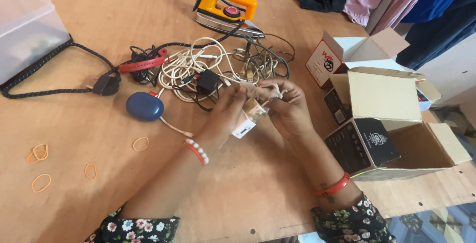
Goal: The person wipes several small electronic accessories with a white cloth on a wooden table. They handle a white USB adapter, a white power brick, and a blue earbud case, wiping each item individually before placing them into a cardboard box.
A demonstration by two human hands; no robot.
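My left hand [224,114] and my right hand [286,108] meet over the middle of the wooden table [238,193]. Between them they hold a white charger plug [246,122] with a coiled white cable [270,93] bunched at the right fingertips. The left fingers pinch the plug's upper end while the right fingers grip the cable bundle. Just beyond the hands lies a tangle of white and black cables [208,67] with a black adapter [208,80] in it.
A yellow clothes iron [225,7] stands at the back, with its braided cord [44,92] running left past a clear plastic box [25,27]. A blue oval case [144,106] and several orange rubber bands [39,153] lie at left. Open cardboard boxes [382,124] crowd the right.
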